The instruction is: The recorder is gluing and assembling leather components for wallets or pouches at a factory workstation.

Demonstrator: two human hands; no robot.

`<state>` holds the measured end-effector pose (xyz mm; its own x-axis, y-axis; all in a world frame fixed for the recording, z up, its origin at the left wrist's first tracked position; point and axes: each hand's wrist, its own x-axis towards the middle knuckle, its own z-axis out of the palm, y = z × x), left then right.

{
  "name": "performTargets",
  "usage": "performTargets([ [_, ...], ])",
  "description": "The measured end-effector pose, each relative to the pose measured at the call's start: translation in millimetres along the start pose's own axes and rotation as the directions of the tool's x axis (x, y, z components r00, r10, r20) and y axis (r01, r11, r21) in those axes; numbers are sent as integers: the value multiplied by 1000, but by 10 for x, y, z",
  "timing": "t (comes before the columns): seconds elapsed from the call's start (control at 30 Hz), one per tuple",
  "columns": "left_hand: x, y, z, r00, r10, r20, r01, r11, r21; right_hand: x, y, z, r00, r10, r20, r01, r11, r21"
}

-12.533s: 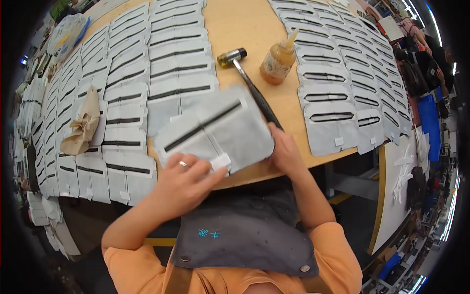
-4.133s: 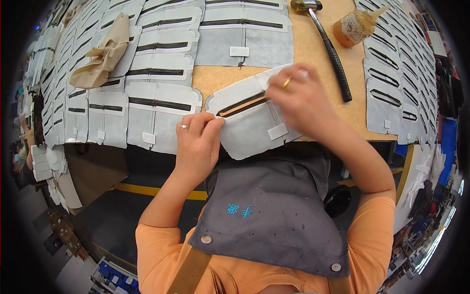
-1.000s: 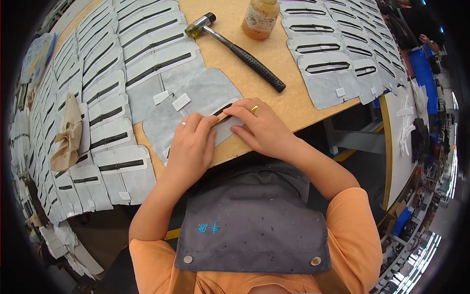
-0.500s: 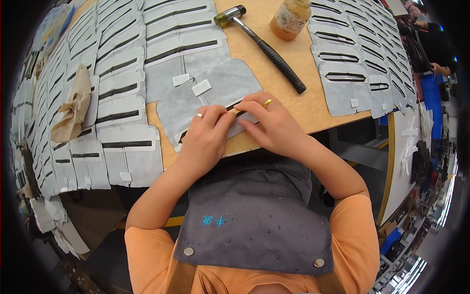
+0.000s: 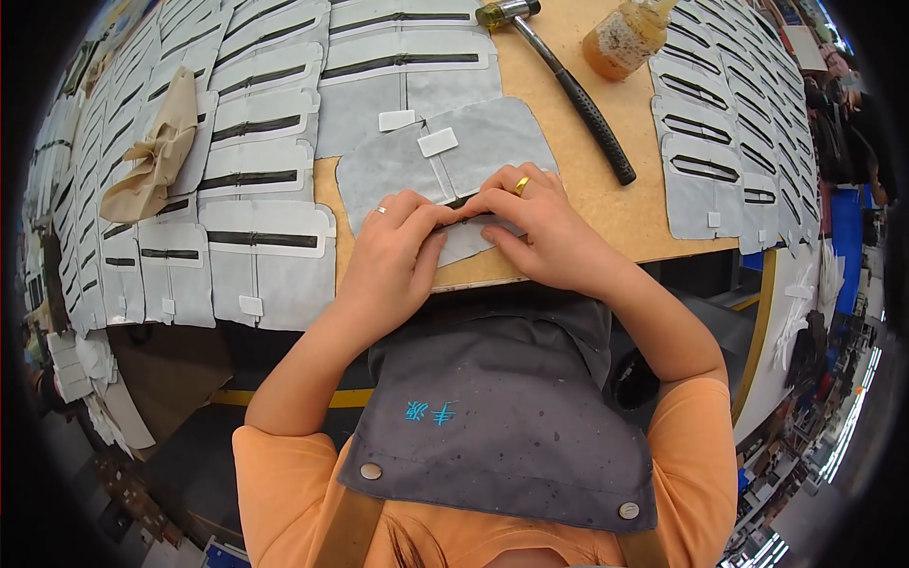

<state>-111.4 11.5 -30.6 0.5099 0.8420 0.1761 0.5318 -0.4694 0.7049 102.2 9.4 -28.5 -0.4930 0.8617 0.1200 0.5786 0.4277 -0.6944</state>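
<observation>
Left hand (image 5: 402, 239) and right hand (image 5: 532, 225): fingers narrow, holding grey panel (image 5: 497, 147) | probably light, soft, bendy | best grip: beside black strip (image 5: 461, 201)

A hammer (image 5: 571, 87) and a bottle (image 5: 622, 43) shared the table (image 5: 620, 227).
The hammer lay slantwise, its yellow-and-black head at the upper edge of the view and its black grip toward the lower right; the bottle, amber in its lower part, was just right of it, not touching. A crumpled beige cloth (image 5: 151, 156) lay far left. Beyond the table's right end were a white board (image 5: 769, 364) and something blue (image 5: 846, 227), too distorted to identify.
</observation>
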Motion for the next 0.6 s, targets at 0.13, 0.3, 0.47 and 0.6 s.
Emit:
performTargets([
  [0.13, -14, -20, 10, 1000, 19, -21, -19, 1000, 2, -16, -14, -1, 999, -33, -12, 32, 998, -59],
  [0.3, -33, -64, 35, 997, 73, -9, -72, 996, 45, -25, -2, -2, 994, -110, -5, 108, 983, -150],
  [0.47, -75, -71, 23, 983, 177, 44, -182, 961, 207, -54, -81, 48, 973, -227, 32, 222, 900, -376],
  [0.6, -76, -83, 21, 978, 198, 59, -206, 948, 242, -40, -22, 42, 967, -252, 27, 242, 886, -395],
])
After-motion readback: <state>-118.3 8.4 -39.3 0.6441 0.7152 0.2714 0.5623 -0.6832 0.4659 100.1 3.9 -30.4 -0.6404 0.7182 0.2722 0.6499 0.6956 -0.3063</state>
